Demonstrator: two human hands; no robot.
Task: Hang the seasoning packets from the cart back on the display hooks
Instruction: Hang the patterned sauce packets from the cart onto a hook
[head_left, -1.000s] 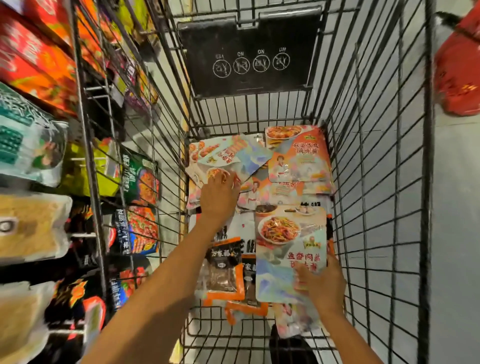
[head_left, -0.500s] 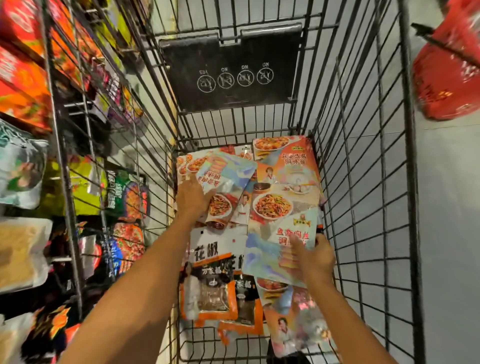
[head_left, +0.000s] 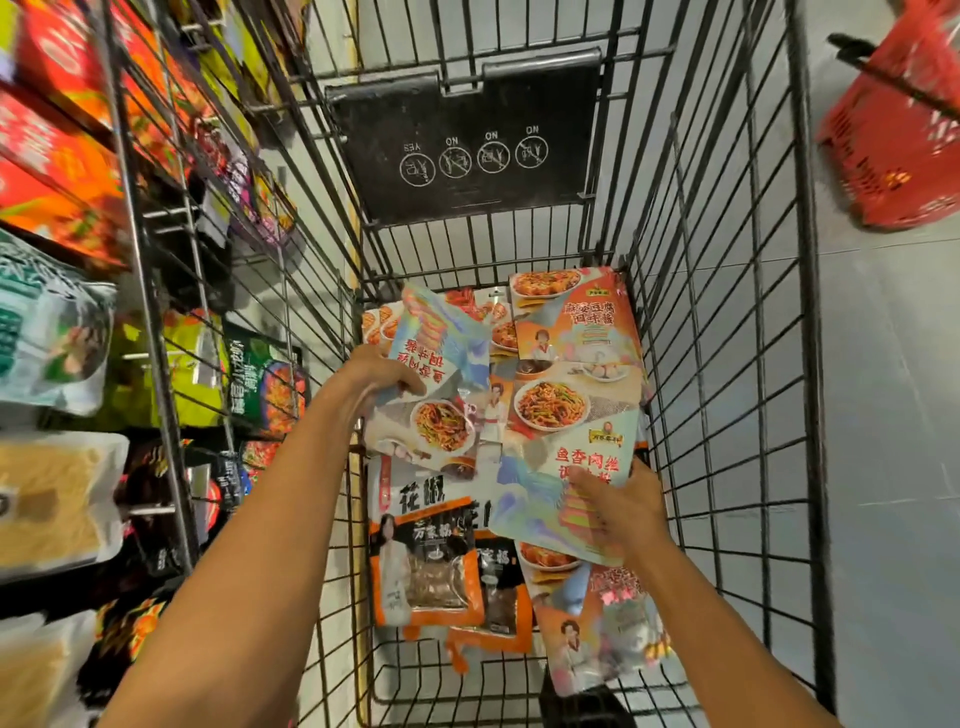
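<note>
Black wire walls of the cart (head_left: 727, 322) rise steeply on every side of the seasoning packets, and both forearms reach down between them with free space only above the pile. The left hand (head_left: 376, 376) grips the left edge of a pale blue packet (head_left: 436, 384) printed with a noodle dish, thumb on its face, lifting it clear of the heap near the left wall. The right hand (head_left: 618, 512) pinches the lower edge of a second noodle packet (head_left: 563, 447), fingers spread across its front, close to the right wall. Two packets are thus in hand. Beneath them lie an orange tofu-sauce packet (head_left: 576, 317) against the far wall, two orange-edged peppercorn packets (head_left: 426, 566) toward the near end, and a pale packet (head_left: 597, 634) at the near right corner; others under these are too covered to count. A black child-seat flap (head_left: 467, 145) hangs at the far end. Left of the cart, packets hang on display hooks (head_left: 145, 512); a red basket (head_left: 893, 135) sits to the right on the floor.
</note>
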